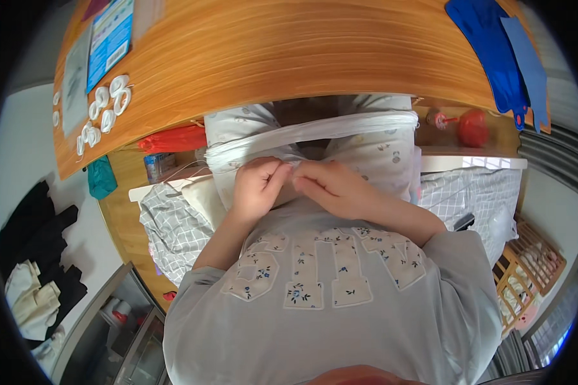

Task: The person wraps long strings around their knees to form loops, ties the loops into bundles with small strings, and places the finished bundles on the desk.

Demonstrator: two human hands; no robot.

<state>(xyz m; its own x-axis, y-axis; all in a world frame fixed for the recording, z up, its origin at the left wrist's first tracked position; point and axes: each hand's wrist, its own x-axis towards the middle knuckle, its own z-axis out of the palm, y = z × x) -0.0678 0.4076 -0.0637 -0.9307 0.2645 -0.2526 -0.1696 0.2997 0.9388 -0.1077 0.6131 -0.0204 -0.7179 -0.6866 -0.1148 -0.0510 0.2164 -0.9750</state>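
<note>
My left hand [259, 185] and my right hand [332, 185] meet above my lap, their fingertips almost touching. Both are closed, thumbs pressed against curled fingers; whatever they pinch is too small or hidden to make out. Just beyond them a long loop of white yarn or cord [315, 131] is stretched across my two knees, wrapped around the outside of each. Thin loose strands [185, 168] trail from its left end. Several small white coils of cord [108, 120] lie at the left end of the wooden table.
The wooden table [289, 54] curves ahead of me. A blue printed package [111, 42] lies on its left, dark blue flat pieces [491, 54] on its right. Under it are a red bag [176, 138] and a red object [473, 128]. A wooden rack [517, 289] stands at right.
</note>
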